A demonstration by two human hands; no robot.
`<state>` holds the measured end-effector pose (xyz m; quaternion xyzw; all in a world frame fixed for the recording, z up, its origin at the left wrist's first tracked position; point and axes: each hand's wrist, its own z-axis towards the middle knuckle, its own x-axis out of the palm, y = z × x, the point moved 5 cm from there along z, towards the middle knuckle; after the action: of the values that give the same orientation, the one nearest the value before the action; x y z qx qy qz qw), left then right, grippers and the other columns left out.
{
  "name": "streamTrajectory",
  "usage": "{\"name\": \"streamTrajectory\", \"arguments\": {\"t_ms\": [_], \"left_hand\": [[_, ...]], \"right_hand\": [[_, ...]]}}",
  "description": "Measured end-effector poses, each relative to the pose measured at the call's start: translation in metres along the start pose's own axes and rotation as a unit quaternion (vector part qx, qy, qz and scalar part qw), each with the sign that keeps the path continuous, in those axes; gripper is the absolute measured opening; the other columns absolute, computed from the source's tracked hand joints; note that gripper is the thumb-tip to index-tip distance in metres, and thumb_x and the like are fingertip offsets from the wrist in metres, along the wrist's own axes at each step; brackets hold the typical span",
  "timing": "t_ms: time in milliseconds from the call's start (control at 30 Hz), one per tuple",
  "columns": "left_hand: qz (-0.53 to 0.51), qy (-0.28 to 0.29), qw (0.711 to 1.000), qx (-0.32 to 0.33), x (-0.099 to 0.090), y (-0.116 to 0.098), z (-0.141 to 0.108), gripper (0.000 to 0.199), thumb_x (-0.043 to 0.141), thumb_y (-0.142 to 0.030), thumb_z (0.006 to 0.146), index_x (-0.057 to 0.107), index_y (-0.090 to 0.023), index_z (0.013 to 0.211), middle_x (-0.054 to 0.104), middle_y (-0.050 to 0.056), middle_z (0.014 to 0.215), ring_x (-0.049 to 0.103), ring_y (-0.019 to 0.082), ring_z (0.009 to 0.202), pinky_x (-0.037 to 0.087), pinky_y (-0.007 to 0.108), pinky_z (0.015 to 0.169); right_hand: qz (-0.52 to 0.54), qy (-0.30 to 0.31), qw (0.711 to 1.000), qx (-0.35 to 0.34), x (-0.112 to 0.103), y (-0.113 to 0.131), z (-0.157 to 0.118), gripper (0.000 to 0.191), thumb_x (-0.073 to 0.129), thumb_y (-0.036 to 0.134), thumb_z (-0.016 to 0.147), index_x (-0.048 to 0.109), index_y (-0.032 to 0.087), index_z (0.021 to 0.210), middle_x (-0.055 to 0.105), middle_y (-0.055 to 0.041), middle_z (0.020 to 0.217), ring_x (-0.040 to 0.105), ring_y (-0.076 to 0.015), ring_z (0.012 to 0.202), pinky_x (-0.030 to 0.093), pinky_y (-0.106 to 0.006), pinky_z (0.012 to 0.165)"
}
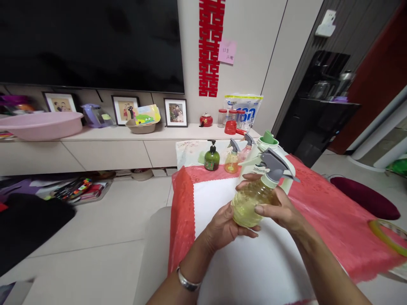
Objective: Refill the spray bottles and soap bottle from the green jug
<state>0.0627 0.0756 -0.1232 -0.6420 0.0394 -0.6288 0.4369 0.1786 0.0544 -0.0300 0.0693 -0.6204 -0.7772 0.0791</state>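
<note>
A clear yellowish spray bottle (248, 207) with a grey trigger head is held tilted in both hands above the white cloth (216, 195). My left hand (224, 226) cups its base from below and the left. Around its right side wraps my right hand (280, 209), with the thumb pressed on the front. Just behind stands a large white jug (288, 184) with a green cap, partly hidden by the bottle. Beyond the cloth are a green pump bottle (212, 161), a spray bottle with orange liquid (231, 163) and a pink spray bottle (246, 152).
A red tablecloth (321, 212) lies under the white cloth, with a roll of yellow tape (381, 233) at its right. On the long cabinet (111, 137) stand a pink basin (47, 127), picture frames, a red pot (206, 120) and jars. A dark red round cushion (364, 197) lies at the right.
</note>
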Motion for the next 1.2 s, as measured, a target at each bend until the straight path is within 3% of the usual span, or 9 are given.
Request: {"name": "streamTrajectory", "arguments": {"t_ms": [133,267,433,600,833,1033,1200], "left_hand": [[0.006,-0.008,1.000,0.028,0.000,-0.003,0.001,0.072,0.076,-0.056,0.075,0.055,-0.014,0.128,0.068,0.016,0.110,0.072,0.028,0.085,0.054,0.036,0.075],[0.003,-0.030,0.997,0.066,0.001,-0.010,0.000,0.067,0.083,-0.040,0.072,0.051,-0.019,0.128,0.060,0.015,0.127,0.068,0.029,0.101,0.053,0.037,0.080],[0.001,-0.056,0.993,0.108,0.002,-0.016,-0.001,0.065,0.087,-0.024,0.066,0.051,-0.023,0.120,0.054,0.010,0.132,0.057,0.026,0.116,0.048,0.037,0.090],[0.007,-0.046,0.987,0.157,0.002,-0.017,0.002,0.072,0.090,-0.018,0.059,0.051,-0.023,0.119,0.056,0.009,0.132,0.051,0.028,0.126,0.040,0.038,0.100],[0.035,-0.028,0.990,0.135,0.005,-0.013,0.005,0.080,0.090,-0.018,0.059,0.049,-0.019,0.128,0.055,0.013,0.135,0.049,0.031,0.129,0.036,0.042,0.106],[0.075,-0.041,0.990,0.115,0.004,-0.005,0.004,0.079,0.092,-0.016,0.054,0.047,-0.024,0.119,0.056,0.009,0.129,0.056,0.027,0.117,0.043,0.036,0.091],[0.114,-0.019,0.988,0.106,0.005,0.000,0.004,0.077,0.093,-0.019,0.055,0.047,-0.025,0.117,0.055,0.007,0.126,0.055,0.027,0.118,0.044,0.035,0.091]], "right_hand": [[0.027,-0.033,0.999,-0.013,-0.003,-0.006,-0.003,0.068,0.077,0.035,0.078,0.045,0.024,0.137,0.049,-0.0111,0.136,0.053,-0.0290,0.119,0.053,-0.039,0.091],[0.032,-0.066,0.997,-0.034,-0.002,-0.013,-0.009,0.057,0.071,0.035,0.084,0.048,0.022,0.135,0.046,-0.0122,0.140,0.047,-0.0302,0.128,0.053,-0.039,0.093],[-0.035,-0.148,0.987,-0.049,-0.004,-0.009,-0.022,0.055,0.071,0.034,0.086,0.049,0.024,0.135,0.043,-0.0105,0.144,0.043,-0.0281,0.133,0.048,-0.040,0.104],[-0.109,-0.183,0.975,-0.065,0.004,0.002,-0.032,0.048,0.069,0.034,0.088,0.052,0.024,0.131,0.048,-0.0107,0.138,0.050,-0.0260,0.127,0.053,-0.036,0.099],[-0.185,-0.235,0.952,-0.056,0.013,0.003,-0.041,0.049,0.071,0.037,0.086,0.050,0.026,0.129,0.052,-0.0071,0.133,0.056,-0.0218,0.118,0.054,-0.035,0.099],[-0.256,-0.265,0.929,-0.029,0.019,-0.012,-0.045,0.067,0.075,0.040,0.080,0.040,0.028,0.136,0.055,-0.0056,0.129,0.058,-0.0196,0.114,0.057,-0.030,0.091],[-0.293,-0.285,0.913,-0.008,0.021,-0.018,-0.055,0.065,0.073,0.040,0.080,0.039,0.024,0.133,0.058,-0.0067,0.123,0.062,-0.0192,0.107,0.057,-0.032,0.090]]}}
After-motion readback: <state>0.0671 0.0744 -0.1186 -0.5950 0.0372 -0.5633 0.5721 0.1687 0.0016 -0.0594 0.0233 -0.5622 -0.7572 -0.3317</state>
